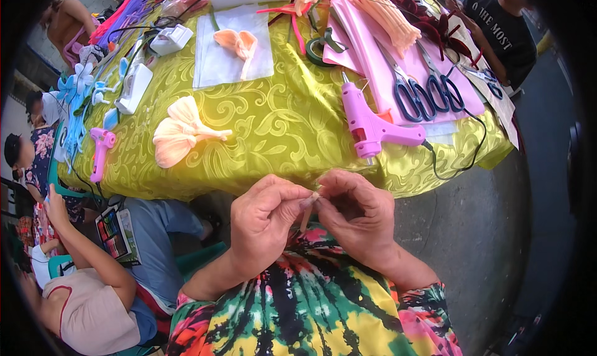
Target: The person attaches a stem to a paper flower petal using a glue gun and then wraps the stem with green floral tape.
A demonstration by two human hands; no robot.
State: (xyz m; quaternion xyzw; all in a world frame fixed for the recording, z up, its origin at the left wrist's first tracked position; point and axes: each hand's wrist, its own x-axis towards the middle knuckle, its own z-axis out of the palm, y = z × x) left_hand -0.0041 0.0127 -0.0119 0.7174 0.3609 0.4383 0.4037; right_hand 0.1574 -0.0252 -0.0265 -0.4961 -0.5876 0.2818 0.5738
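Observation:
My left hand and my right hand meet just in front of the table's near edge. Between their thumbs and forefingers they pinch the tip of a thin peach strip, perhaps a chenille stem; the rest of it hangs below, partly behind my left fingers. On the table beyond my left hand lies a peach chenille petal cluster with its stalk pointing right. Farther back, a second peach flower piece rests on white sheets. A pink glue gun lies beyond my right hand, its nozzle pointing away.
A yellow-green patterned cloth covers the table. Several dark-handled scissors lie on pink paper, near green tape and peach stems. A smaller pink glue gun lies left. A seated person is close by on the left.

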